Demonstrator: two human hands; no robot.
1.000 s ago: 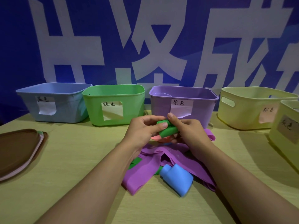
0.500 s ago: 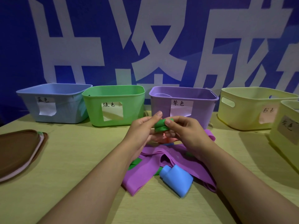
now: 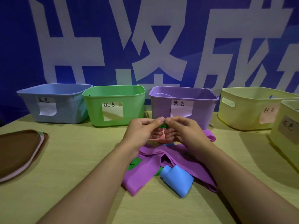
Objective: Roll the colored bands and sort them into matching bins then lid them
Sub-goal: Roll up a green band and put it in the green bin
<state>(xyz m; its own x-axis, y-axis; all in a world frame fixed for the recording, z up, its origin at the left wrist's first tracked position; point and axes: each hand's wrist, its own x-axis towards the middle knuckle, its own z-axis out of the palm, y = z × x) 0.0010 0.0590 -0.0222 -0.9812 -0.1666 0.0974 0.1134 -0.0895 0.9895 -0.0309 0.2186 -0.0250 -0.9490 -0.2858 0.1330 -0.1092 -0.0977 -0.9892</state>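
My left hand (image 3: 142, 131) and my right hand (image 3: 182, 130) meet above the table, both pinching a small rolled green band (image 3: 163, 126) that is mostly hidden by my fingers. Under my hands lies a pile of bands: wide purple bands (image 3: 153, 165), a green band (image 3: 135, 162) peeking out at the left, a pink band (image 3: 159, 139) partly hidden behind my fingers, and a rolled blue band (image 3: 177, 179) at the front. Along the back stand a blue bin (image 3: 53, 104), a green bin (image 3: 113, 105) and a purple bin (image 3: 182, 104), each with a paper label.
Two pale yellow bins, one (image 3: 252, 109) at the back right and one (image 3: 288, 130) at the right edge, carry labels too. A stack of brown lids (image 3: 17, 151) lies at the table's left edge. A blue banner with white characters covers the wall behind.
The green band has been rolled tighter and smaller between my fingertips, and both hands have drawn closer together. The pile and bins have not moved.
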